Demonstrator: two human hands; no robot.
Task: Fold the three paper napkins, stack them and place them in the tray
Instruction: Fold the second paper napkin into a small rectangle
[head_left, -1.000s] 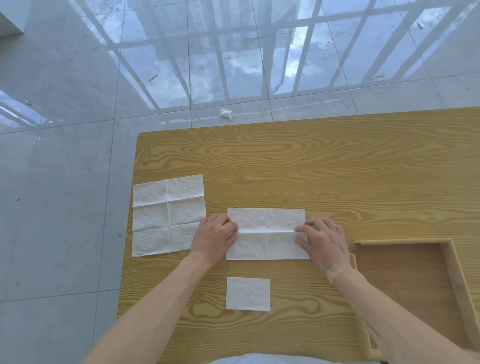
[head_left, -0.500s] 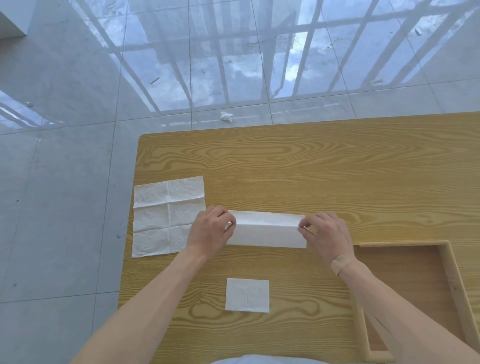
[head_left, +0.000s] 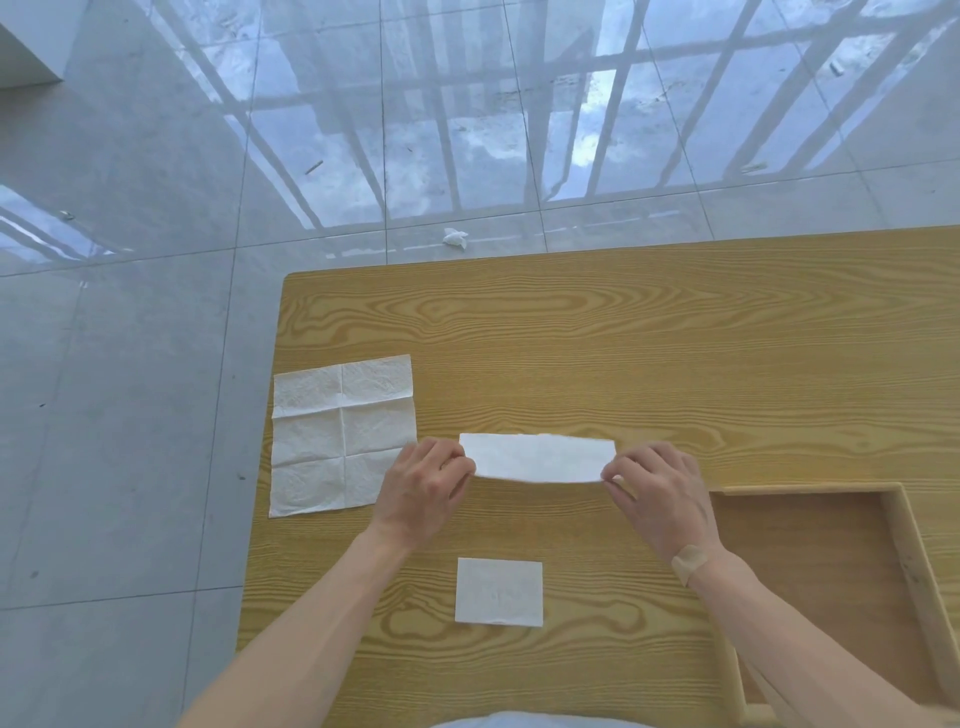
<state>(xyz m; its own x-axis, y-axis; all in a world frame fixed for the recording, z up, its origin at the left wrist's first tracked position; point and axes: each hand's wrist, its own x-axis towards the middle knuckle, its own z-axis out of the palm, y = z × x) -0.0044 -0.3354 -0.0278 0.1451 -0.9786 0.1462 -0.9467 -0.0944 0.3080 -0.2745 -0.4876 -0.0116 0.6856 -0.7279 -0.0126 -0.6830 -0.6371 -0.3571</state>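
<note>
A white napkin folded into a long strip (head_left: 537, 457) is held between my hands over the middle of the wooden table. My left hand (head_left: 423, 488) pinches its left end and my right hand (head_left: 657, 493) pinches its right end. A small folded square napkin (head_left: 498, 591) lies flat nearer to me. An unfolded creased napkin (head_left: 340, 434) lies spread at the table's left edge, slightly overhanging it. The empty wooden tray (head_left: 904, 540) sits to the right, beside my right forearm.
The wooden table (head_left: 623, 353) ends at a left edge near the unfolded napkin and a far edge beyond my hands. Glossy grey floor tiles lie beyond, with a crumpled bit of paper (head_left: 455, 237) on them.
The half-folded napkin has been folded over again into a narrow strip. Both hands moved from pressing it flat to pinching its ends, lifting it slightly.
</note>
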